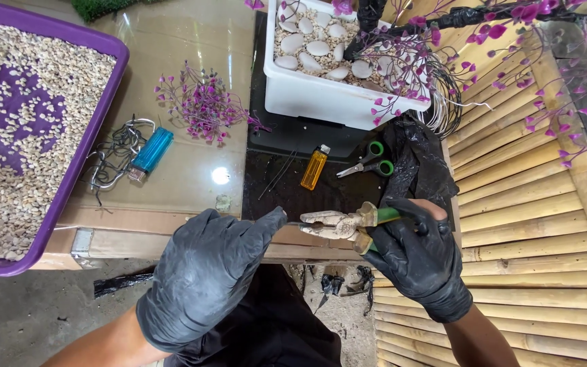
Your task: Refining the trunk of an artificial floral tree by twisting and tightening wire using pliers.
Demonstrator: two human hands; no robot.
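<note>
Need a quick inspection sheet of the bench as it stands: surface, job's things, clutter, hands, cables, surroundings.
Surface: glass tabletop with a black mat on it.
Job's things: pliers, worn, held over the table edge.
Clutter: orange lighter, blue lighter, scissors, black bag, loose purple sprig.
Hands: right hand grips the pliers' handles; left hand has its fingertip at the tip. Both wear black gloves.
Cables: wire tangle; wire coil.
Surroundings: purple gravel tray, white tub of pebbles, bamboo mat.

A glass-topped table (pixel 191 47) (glaring with light) stands beside bamboo slats (pixel 531 224) over gritty floor (pixel 22 312).
</note>
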